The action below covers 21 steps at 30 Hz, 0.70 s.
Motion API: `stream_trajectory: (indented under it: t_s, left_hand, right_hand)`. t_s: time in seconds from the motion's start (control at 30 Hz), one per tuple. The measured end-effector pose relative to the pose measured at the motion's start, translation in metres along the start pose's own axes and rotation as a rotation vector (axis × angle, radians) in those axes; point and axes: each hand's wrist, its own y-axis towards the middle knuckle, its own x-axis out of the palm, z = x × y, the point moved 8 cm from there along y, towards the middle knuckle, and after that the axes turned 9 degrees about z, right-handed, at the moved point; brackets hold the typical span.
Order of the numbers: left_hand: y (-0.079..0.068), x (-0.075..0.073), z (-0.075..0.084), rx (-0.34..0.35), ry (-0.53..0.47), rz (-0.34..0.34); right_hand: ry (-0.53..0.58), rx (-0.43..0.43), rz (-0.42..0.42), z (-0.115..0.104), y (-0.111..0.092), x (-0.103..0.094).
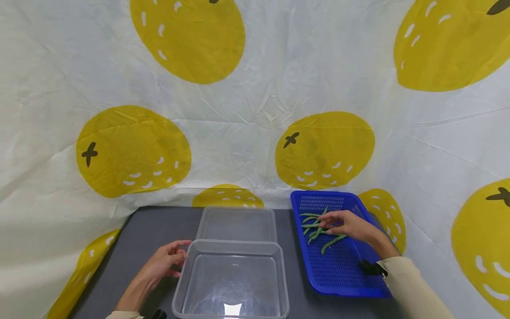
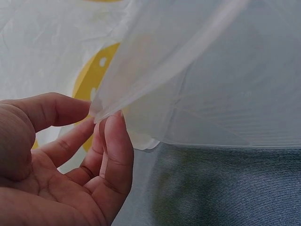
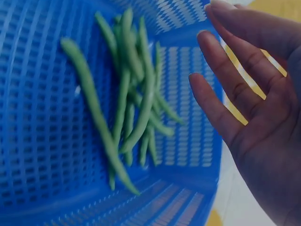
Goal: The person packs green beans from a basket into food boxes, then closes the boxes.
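A clear plastic container (image 1: 235,283) stands at the near middle of the table, its inside showing no contents. My left hand (image 1: 164,262) is at its left side; in the left wrist view, thumb and fingers (image 2: 117,150) pinch the container's rim. Several green beans (image 3: 141,94) lie in a loose pile toward the far end of a blue perforated basket (image 1: 338,274) on the right. Above that pile my right hand (image 1: 348,225) hovers with fingers apart, and nothing shows between them in the right wrist view.
Behind the container lies a flat translucent lid (image 1: 239,223). All of it rests on a dark grey table (image 1: 131,239). A white cloth (image 1: 235,155) with yellow fruit prints hangs behind the table and along both sides.
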Motion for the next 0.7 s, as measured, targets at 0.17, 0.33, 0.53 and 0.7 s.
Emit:
stream_trajectory:
  t_s: [0.17, 0.33, 0.53, 0.7]
  left_hand:
    - [0.001, 0.0, -0.002, -0.003, -0.001, 0.006]
    - [0.003, -0.001, -0.004, -0.01, -0.001, 0.014]
    - [0.003, -0.002, -0.005, -0.005, -0.001, 0.011]
    - [0.003, -0.001, -0.006, -0.002, 0.0, 0.007]
  right_hand:
    - [-0.032, 0.04, -0.06, 0.017, -0.002, 0.0]
    - [-0.099, 0.095, -0.091, 0.032, -0.001, 0.001]
    - [-0.108, 0.176, -0.079, 0.054, -0.004, 0.002]
    - [-0.102, 0.242, -0.038, 0.073, -0.011, 0.002]
